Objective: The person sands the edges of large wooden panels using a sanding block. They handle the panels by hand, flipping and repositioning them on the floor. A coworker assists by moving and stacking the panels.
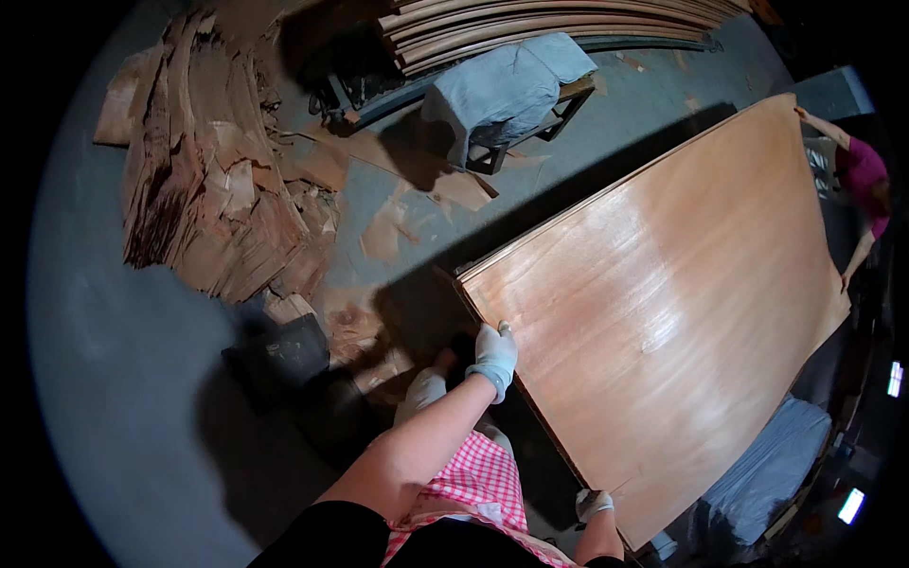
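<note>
A large reddish-tan wood veneer sheet (663,312) lies on top of a stack, its surface shining under the light. My left hand (494,358), in a white glove, grips the near edge close to the left corner. Farther right along that same edge, my right hand (595,506), also gloved, is closed on the sheet near its other corner; some of its fingers are hidden. Across the stack, a person in a magenta top (864,180) holds the far edge with both hands, and the sheet's edge curves between them.
Torn veneer scraps (213,180) are heaped on the floor at the upper left. A stool draped with grey cloth (511,85) stands beyond the stack, before a pile of long boards (549,28). Dark boxy objects (279,355) sit left of my legs. Grey sheeting (772,464) lies at right.
</note>
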{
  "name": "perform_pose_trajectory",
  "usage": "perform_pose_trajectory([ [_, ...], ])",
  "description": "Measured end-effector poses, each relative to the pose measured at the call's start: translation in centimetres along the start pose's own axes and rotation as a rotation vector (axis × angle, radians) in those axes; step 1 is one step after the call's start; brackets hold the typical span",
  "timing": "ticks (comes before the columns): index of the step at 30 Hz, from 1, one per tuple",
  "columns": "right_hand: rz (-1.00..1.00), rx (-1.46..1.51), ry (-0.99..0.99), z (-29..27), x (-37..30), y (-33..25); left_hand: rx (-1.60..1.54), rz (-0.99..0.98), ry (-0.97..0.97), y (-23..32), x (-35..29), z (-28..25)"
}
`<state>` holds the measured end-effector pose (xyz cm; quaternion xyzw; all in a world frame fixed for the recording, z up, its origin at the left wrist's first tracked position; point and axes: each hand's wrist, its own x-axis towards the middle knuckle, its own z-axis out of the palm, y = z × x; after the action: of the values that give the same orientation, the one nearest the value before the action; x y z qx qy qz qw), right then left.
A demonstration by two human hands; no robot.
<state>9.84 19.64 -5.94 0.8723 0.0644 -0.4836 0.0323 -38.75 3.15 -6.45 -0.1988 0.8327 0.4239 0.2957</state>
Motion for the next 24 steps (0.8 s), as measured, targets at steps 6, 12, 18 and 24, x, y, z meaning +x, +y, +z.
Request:
perform_pose_trajectory([
  [6,-0.347,-1.257,-0.511,11.5,-16.5,-3.1,0.115,-0.084,-0.152,0.3,1.2,-1.5],
  [12,-2.013,-1.276,-0.629,35.5,-33.0,-4.6,-0.171,0.076,0.015,-1.7,-0.5,-4.1],
  [18,-2.628,-1.843,-0.412,48.9,-34.4,-3.5,-0.147,0.211,0.02,-2.8,0.0,-4.2],
  [24,-2.444,-2.172,-0.26,48.5,-36.6,-2.6,-0.19,0.07,-0.057,-3.0,-0.7,-3.7],
])
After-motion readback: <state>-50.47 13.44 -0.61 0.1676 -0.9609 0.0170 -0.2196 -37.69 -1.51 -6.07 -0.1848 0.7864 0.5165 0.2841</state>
